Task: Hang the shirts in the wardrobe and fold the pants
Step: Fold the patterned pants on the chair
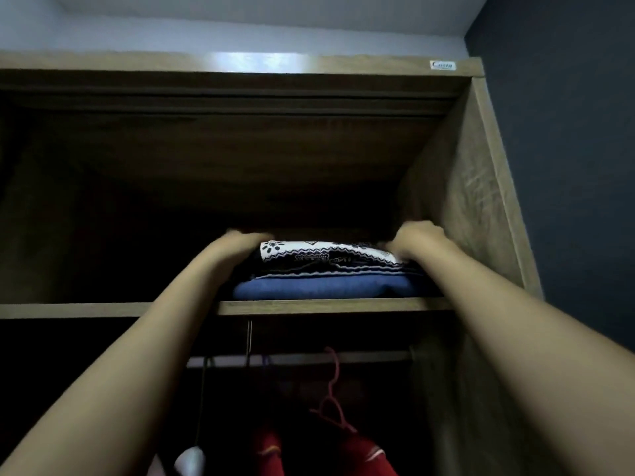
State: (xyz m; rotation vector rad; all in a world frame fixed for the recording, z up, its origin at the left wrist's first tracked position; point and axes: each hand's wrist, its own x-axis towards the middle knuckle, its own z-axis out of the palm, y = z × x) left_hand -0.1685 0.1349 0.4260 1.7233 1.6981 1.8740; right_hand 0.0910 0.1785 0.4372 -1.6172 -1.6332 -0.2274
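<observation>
Folded black-and-white patterned pants (326, 257) lie on top of a folded blue garment (323, 288) on the wardrobe's upper shelf (103, 310). My left hand (240, 240) grips the left end of the patterned pants, my right hand (417, 237) grips the right end. Both arms reach up from below. My fingertips are hidden behind the cloth. Under the shelf a red shirt (364, 455) hangs from a red hanger (331, 396) on the rail (360, 357).
The wardrobe's right side wall (470, 201) stands close beside my right hand. The shelf's left half is dark. A white garment (189, 462) and a second red piece (266, 453) hang below. A dark wall (567, 132) lies to the right.
</observation>
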